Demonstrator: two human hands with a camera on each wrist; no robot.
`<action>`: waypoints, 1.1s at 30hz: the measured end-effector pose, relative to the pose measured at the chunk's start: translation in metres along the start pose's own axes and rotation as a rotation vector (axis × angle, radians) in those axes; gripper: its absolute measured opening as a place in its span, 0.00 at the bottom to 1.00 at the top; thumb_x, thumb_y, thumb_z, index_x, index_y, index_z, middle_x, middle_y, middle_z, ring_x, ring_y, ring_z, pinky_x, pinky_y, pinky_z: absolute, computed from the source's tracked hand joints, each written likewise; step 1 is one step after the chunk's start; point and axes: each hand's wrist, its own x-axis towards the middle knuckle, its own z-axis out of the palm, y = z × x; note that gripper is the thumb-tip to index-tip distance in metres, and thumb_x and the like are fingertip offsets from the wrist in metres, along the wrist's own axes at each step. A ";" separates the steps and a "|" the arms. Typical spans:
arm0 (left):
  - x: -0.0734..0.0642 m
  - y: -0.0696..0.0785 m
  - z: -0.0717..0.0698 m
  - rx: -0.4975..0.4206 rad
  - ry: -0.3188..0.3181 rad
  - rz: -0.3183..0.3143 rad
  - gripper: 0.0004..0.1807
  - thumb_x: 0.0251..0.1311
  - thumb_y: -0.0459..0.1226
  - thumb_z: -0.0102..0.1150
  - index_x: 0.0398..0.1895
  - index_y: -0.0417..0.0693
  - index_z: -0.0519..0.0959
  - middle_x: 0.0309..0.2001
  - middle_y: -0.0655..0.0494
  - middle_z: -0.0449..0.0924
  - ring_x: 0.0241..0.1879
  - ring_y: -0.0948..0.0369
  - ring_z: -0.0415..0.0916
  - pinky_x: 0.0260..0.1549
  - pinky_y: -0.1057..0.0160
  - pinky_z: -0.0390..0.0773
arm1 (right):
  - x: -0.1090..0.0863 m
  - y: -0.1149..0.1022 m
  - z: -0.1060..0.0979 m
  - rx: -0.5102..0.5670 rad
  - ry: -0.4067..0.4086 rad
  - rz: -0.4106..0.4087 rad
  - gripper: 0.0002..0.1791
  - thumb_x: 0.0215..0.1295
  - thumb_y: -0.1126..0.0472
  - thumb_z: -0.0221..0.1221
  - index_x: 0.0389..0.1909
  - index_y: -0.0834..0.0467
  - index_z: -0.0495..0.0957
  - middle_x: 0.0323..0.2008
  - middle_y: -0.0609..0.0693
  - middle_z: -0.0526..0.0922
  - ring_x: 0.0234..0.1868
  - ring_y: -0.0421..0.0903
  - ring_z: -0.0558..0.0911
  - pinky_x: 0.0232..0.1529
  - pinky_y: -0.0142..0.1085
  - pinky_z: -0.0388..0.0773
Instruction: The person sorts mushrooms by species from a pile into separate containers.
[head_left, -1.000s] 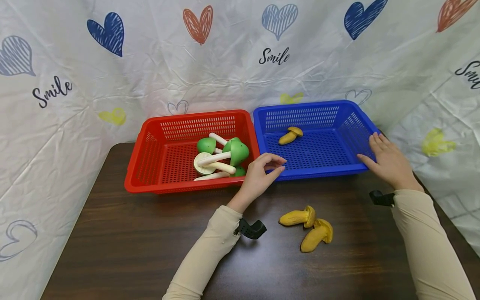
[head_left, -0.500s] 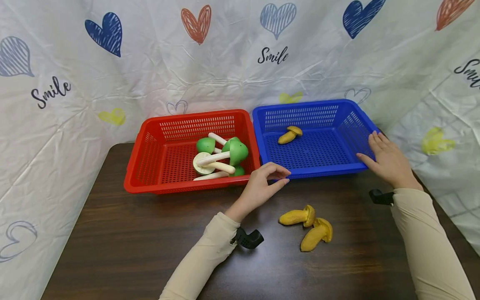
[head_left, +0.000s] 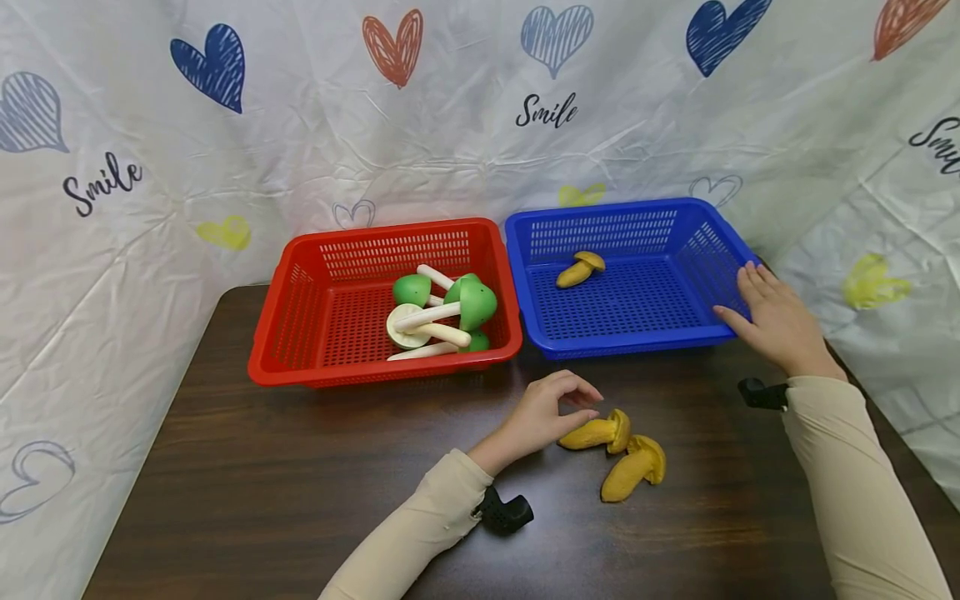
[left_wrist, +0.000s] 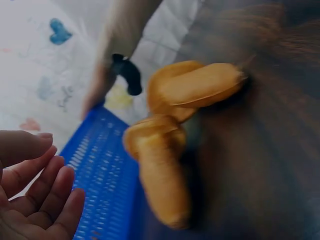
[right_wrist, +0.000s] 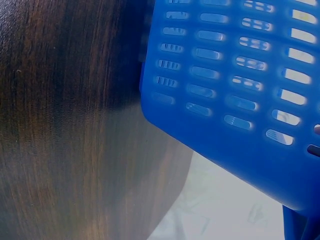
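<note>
Two yellow toy mushrooms lie on the table: one mushroom (head_left: 588, 434) is partly behind my left thumb, and the other mushroom (head_left: 628, 479) touches it from the front right. My left hand (head_left: 542, 415) hovers beside the nearer one, its fingers loosely bent and holding nothing. The left wrist view also shows a gap between that hand (left_wrist: 42, 195) and the mushroom (left_wrist: 162, 180). My right hand (head_left: 783, 321) rests with straight fingers on the right rim of the blue basket (head_left: 637, 343). Inside that basket is a single yellow mushroom (head_left: 577, 272).
A red basket (head_left: 300, 375) stands left of the blue one, close against it. Several green-capped toy mushrooms with white stems (head_left: 477, 304) are heaped in its right half. Behind both baskets hangs a white cloth (head_left: 465, 125) printed with hearts. The table (head_left: 247, 467) is dark wood.
My left hand has come down from the blue basket's front left corner towards the yellow mushrooms on the table. The right hand has stayed on the basket's rim.
</note>
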 end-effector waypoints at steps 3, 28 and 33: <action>-0.002 -0.004 0.007 0.026 -0.030 -0.029 0.09 0.56 0.32 0.64 0.41 0.42 0.80 0.41 0.53 0.79 0.40 0.66 0.76 0.42 0.74 0.75 | -0.001 0.000 0.000 -0.001 0.001 0.001 0.42 0.72 0.45 0.43 0.66 0.80 0.48 0.66 0.78 0.49 0.71 0.65 0.44 0.70 0.52 0.38; -0.008 -0.025 0.037 0.234 -0.135 -0.154 0.24 0.50 0.37 0.71 0.51 0.46 0.75 0.45 0.58 0.75 0.43 0.69 0.72 0.43 0.77 0.70 | -0.002 -0.003 -0.003 -0.002 0.021 -0.007 0.42 0.71 0.46 0.44 0.65 0.80 0.50 0.65 0.79 0.51 0.70 0.66 0.46 0.69 0.53 0.40; -0.008 -0.026 0.037 0.235 -0.135 -0.151 0.23 0.50 0.36 0.71 0.50 0.45 0.75 0.44 0.58 0.75 0.42 0.69 0.73 0.41 0.78 0.70 | -0.002 -0.003 -0.002 -0.003 0.022 -0.007 0.42 0.72 0.46 0.44 0.65 0.80 0.50 0.64 0.79 0.51 0.70 0.66 0.46 0.69 0.53 0.41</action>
